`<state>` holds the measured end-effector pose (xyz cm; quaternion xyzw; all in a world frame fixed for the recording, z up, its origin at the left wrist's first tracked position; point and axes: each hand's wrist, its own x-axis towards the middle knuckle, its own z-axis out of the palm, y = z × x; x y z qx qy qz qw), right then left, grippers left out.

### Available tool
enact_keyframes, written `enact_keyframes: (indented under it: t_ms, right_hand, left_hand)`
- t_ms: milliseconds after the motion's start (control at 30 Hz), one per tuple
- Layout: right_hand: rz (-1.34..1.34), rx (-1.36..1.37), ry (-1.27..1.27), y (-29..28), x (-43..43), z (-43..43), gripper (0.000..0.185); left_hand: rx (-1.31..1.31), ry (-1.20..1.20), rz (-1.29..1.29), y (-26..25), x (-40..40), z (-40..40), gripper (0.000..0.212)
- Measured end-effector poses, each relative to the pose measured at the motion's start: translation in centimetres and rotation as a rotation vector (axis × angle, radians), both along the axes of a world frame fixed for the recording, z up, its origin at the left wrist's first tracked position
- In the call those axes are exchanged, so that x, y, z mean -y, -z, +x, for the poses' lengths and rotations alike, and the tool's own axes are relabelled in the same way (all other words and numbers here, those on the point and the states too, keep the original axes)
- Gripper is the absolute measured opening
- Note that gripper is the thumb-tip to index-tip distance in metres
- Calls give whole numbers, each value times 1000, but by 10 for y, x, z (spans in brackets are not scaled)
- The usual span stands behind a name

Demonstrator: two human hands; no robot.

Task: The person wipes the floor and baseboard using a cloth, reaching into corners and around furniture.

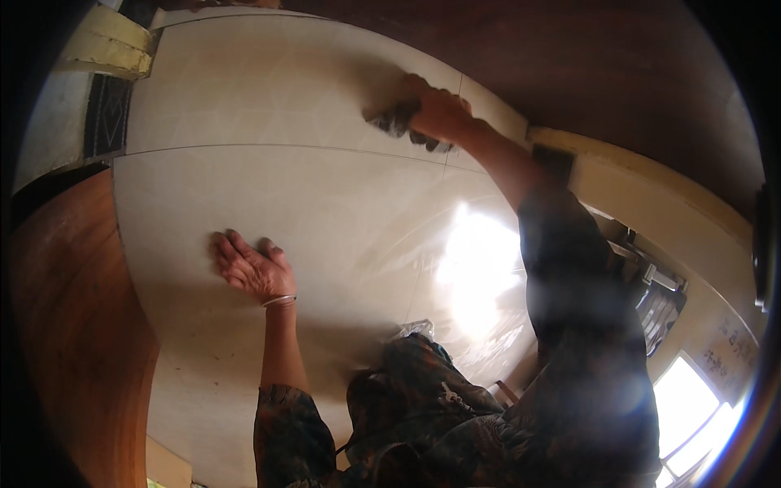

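My right hand (440,114) grips a bunched dark-grey patterned cloth (393,121) and presses it to the pale tiled floor (305,201). It is at the far side, a little beyond a long tile joint, and slightly blurred. Lower left, my left hand (255,268) rests palm down on the tiles, holding nothing, fingers spread, a thin silver-coloured bangle (279,300) on its wrist. Damp-looking curved streaks and a bright glare (479,268) lie on the floor between my right arm and my body. The palm side of each hand is hidden.
A curved brown wooden surface (79,305) borders the floor on the left. Dark reddish-brown furniture or panelling (579,67) runs along the far right. A yellowish block (113,43) stands at the upper left. Small dark specks (216,383) dot the floor near my left forearm.
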<state>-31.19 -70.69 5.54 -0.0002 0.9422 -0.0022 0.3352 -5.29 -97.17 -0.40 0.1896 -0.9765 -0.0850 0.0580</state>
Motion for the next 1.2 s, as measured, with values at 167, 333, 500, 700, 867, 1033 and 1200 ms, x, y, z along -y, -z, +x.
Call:
enact_keyframes:
  t_ms: [167, 333, 500, 700, 867, 1033, 1200]
  right_hand:
    - [-61, 134, 14, -5, 11, 12, 84]
    - [-101, 161, -12, -18, 19, 8, 73]
    - [-821, -4, 409, 4, -35, 88, 54]
    - [65, -511, 419, 42, -179, 44, 50]
    - [208, -467, 562, 123, -135, 11, 45]
    - [-24, -282, -240, 72, 81, 38, 44]
    - [-757, -163, -523, 43, 208, 139, 28]
  left_hand:
    - [0, 10, -41, 1, 6, 4, 66]
    - [-17, 10, -24, 5, -4, -2, 63]
    - [47, -6, -46, 3, 5, 6, 62]
    - [5, -3, -37, -1, 4, -1, 63]
    - [103, -14, -58, -1, 0, 0, 66]
    - [-30, 34, -40, 10, -1, 2, 66]
    - [56, 15, -72, 31, 2, 15, 71]
